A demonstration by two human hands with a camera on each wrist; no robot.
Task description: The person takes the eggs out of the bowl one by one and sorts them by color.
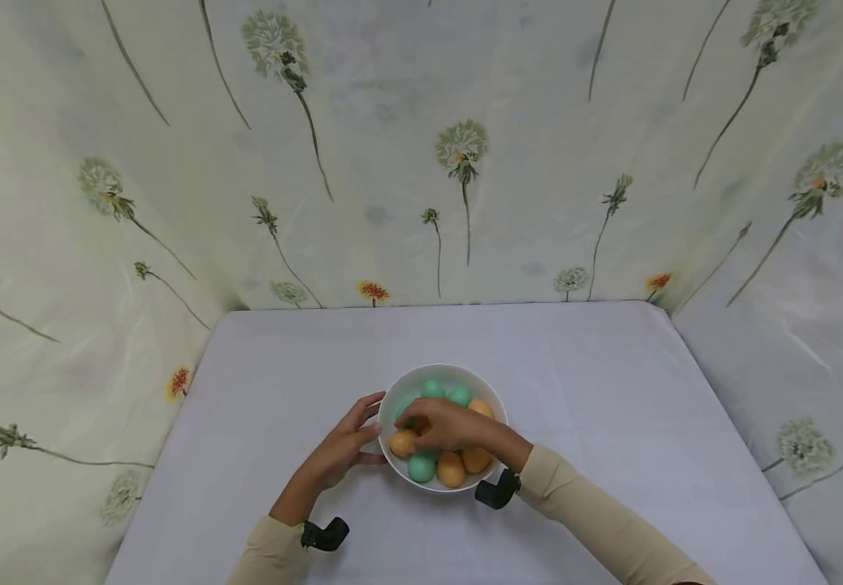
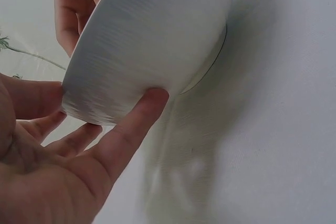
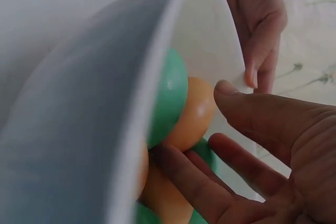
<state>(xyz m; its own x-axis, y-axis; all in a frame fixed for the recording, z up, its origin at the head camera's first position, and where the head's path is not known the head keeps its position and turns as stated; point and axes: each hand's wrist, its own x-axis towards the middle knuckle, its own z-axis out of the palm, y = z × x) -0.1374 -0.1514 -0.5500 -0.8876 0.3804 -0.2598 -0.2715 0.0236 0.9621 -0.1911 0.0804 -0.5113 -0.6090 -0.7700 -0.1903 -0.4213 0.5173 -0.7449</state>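
A white bowl (image 1: 442, 368) with several orange and green eggs stands on the table. My left hand (image 1: 337, 455) touches the bowl's left side; in the left wrist view its fairly straight fingers rest against the outer wall and rim. My right hand (image 1: 451, 424) reaches over the bowl with fingers down among the eggs. In the right wrist view thumb and fingers are apart, fingertips at an orange egg (image 3: 195, 114) beside a green egg (image 3: 170, 98), with nothing pinched between them. Another orange egg (image 1: 451, 470) and a green egg (image 1: 421, 467) lie near the front wall. The right hand hides the middle eggs.
A white cloth covers the table (image 1: 597, 366). Behind and beside it hang curtains (image 1: 392, 162) printed with dandelions. A black wrist camera (image 1: 498, 490) sits by the bowl's front right rim, another wrist camera (image 1: 325, 535) by the left sleeve.
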